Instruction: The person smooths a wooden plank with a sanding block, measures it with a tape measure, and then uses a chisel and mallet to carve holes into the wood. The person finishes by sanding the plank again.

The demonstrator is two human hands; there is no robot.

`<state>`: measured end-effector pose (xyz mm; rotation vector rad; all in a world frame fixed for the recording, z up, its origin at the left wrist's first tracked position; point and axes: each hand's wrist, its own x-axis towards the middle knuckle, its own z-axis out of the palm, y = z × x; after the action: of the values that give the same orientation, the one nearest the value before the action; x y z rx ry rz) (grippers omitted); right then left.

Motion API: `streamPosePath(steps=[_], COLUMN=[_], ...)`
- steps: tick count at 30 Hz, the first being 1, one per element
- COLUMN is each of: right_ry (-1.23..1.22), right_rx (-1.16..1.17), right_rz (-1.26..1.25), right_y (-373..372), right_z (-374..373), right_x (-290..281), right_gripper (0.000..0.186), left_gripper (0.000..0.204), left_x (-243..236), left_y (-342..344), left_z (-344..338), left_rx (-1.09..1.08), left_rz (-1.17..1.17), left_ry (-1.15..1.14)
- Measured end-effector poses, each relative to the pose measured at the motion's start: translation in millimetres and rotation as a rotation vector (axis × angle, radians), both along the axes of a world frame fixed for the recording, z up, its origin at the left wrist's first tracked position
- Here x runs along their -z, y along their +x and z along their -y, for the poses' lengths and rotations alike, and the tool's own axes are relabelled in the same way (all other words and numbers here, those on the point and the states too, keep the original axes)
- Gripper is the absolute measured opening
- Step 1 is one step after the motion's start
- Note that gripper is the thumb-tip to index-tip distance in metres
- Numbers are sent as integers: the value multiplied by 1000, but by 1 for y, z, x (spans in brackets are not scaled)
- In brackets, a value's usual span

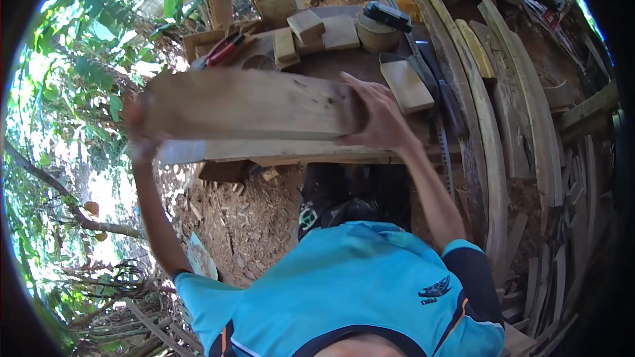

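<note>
A thick wooden board (248,102) is held crosswise in front of me, above the near edge of the workbench (291,151). My right hand (380,111) grips its right end, thumb below and fingers over the top. At the other end, my left hand (137,125) wraps round the board; it is blurred, and its fingers are partly hidden. Dark marks show near the board's right end. Just beyond it lie several small wood blocks (340,33) and red-handled pliers (225,49). Close to my right hand rests a pale wood block (406,84).
A dark case-like object (387,16) sits on a round container (378,34) at the back. To the right, a handsaw (442,139) and long curved wood slabs (486,119) lie lengthwise. Wood shavings (245,231) cover the ground; leafy plants (73,86) stand left.
</note>
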<state>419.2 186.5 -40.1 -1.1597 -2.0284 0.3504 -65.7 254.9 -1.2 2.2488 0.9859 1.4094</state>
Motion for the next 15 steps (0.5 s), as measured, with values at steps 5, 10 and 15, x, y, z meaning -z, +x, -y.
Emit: streamPosePath(steps=[5, 10, 15], right_ry=[44, -363, -213], right_rx=[-179, -150, 189], right_rz=[-124, -736, 251], right_y=[-79, -65, -89], right_z=[-16, -91, -114], right_x=[-13, 24, 57], right_gripper=[105, 50, 26], left_gripper=[59, 52, 45], left_x=[-151, -157, -157], left_y=[167, 259, 290], left_z=[27, 32, 46], left_rx=[719, 590, 440], left_rz=[770, 591, 424], left_ry=[-145, -194, -173])
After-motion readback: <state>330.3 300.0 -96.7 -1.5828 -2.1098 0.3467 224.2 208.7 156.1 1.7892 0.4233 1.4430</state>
